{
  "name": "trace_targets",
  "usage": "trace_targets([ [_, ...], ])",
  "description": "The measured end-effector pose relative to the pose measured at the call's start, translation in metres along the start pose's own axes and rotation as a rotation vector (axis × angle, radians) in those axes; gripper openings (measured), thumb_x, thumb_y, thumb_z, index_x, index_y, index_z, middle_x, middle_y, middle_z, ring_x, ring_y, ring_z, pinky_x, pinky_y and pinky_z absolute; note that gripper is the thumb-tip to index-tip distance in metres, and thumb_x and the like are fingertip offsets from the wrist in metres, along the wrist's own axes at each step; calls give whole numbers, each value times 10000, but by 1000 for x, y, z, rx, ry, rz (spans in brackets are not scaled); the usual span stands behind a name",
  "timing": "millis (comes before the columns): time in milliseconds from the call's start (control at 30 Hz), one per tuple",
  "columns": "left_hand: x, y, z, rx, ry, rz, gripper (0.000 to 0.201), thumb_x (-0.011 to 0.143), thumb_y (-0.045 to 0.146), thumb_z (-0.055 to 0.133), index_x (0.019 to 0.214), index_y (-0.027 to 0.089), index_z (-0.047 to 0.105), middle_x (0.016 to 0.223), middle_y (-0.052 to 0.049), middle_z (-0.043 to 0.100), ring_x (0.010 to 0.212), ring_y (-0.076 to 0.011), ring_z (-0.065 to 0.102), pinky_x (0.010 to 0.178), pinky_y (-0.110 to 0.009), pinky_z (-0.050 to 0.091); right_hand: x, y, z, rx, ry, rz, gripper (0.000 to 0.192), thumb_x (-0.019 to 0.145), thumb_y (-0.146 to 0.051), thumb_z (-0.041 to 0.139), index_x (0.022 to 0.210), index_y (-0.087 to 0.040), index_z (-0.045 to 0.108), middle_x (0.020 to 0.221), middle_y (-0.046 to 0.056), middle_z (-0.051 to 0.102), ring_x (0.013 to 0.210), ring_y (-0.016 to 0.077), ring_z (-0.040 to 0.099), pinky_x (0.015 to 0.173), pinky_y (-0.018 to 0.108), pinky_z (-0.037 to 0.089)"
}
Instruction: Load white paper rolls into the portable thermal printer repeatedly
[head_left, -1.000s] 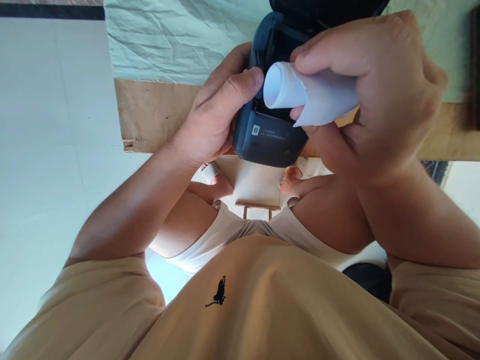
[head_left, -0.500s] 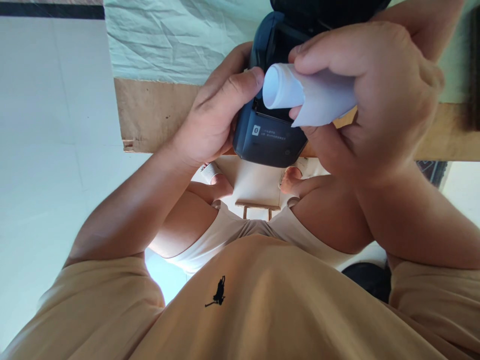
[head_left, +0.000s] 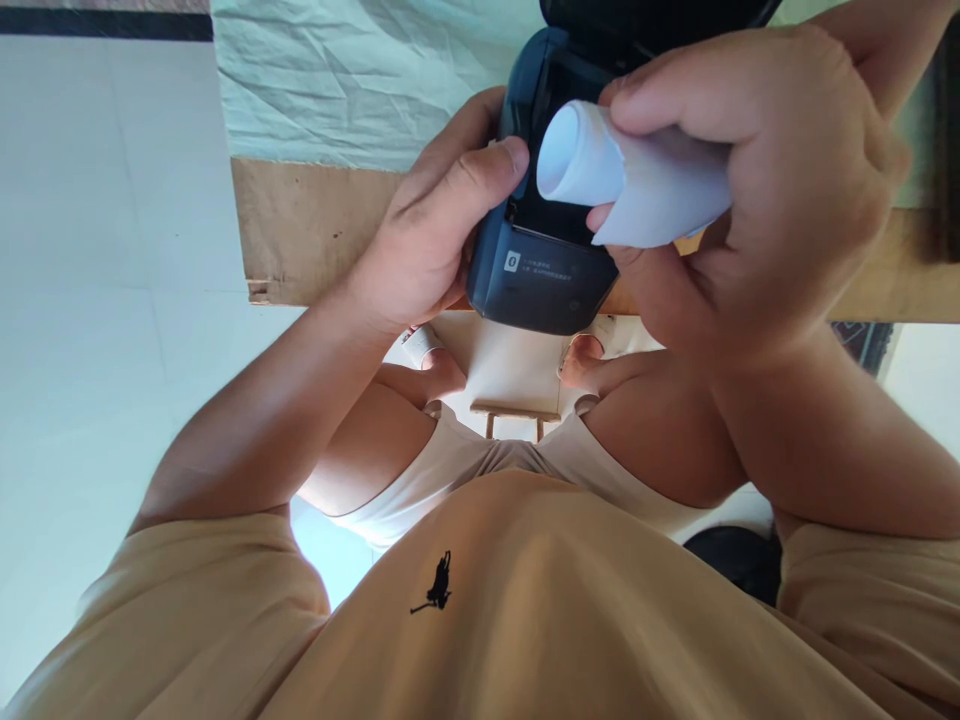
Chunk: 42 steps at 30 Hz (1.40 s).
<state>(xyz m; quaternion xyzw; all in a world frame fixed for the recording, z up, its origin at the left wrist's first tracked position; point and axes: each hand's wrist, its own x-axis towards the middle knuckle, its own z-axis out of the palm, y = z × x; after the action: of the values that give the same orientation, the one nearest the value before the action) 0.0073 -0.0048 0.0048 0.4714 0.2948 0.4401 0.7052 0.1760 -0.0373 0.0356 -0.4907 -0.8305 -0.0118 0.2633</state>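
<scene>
A dark blue and black portable label printer point(head_left: 540, 280) has its lid point(head_left: 660, 25) swung up at the back. My left hand point(head_left: 442, 210) is closed round the printer's left side, thumb on its top edge. In my right hand point(head_left: 772, 170) is a roll of white paper point(head_left: 660, 180), pinched between thumb and fingers, its loose end hanging towards me. The roll hovers over the printer's compartment and hides part of it. On the printer's front part are a small white Bluetooth mark and faint lettering.
A wooden table point(head_left: 300, 230) lies beneath, partly covered by a crumpled pale green cloth point(head_left: 337, 80). A dark object point(head_left: 951, 140) stands at the right edge. Below the table edge are my legs and a wooden bar point(head_left: 514, 411).
My right hand has moved slightly right and away from me with the paper roll, tilting it a little more. My left hand and the printer stay nearly still.
</scene>
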Motion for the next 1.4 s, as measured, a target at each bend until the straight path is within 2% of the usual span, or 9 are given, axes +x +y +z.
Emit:
trace_targets([
  [133,2,1,0,-16,-14,-12,178,798,160,340,813,120,513,731,-34,464,715,-106,458,617,-224,389,1,1,1,5,24,-54,349,754,-236,401,1096,-286,446,1075,-122,501,979,72,469,868,247,361],
  [267,1,4,3,-19,35,-23,125,803,166,368,821,152,490,709,-11,453,692,-91,437,598,-202,376,2,2,1,29,27,-90,376,734,-210,430,1097,-305,427,1101,-136,497,981,73,490,859,261,382],
  [600,2,4,4,-29,27,-14,130,795,142,355,823,144,482,691,-10,440,670,-84,429,588,-199,369,1,-3,1,29,19,-50,397,704,-220,488,1091,-296,444,1095,-128,504,976,94,469,856,265,394],
  [900,1,6,7,-12,43,-23,133,796,115,327,773,118,458,675,-7,417,658,-65,423,599,-191,356,0,-3,0,52,9,-16,347,740,-242,444,1083,-281,467,1065,-111,512,985,92,448,867,237,377],
  [1167,-1,8,9,32,50,-22,141,807,112,304,839,96,440,704,-9,411,675,-60,439,627,-187,357,1,-3,-1,64,-14,1,344,756,-271,425,1098,-290,463,1057,-101,510,996,95,445,881,236,373],
  [1400,1,2,5,-1,25,7,209,795,177,335,859,120,526,747,-38,499,722,-115,478,626,-228,406,0,0,2,28,14,15,333,753,-307,422,1082,-285,472,1008,-79,521,938,92,454,829,247,370],
])
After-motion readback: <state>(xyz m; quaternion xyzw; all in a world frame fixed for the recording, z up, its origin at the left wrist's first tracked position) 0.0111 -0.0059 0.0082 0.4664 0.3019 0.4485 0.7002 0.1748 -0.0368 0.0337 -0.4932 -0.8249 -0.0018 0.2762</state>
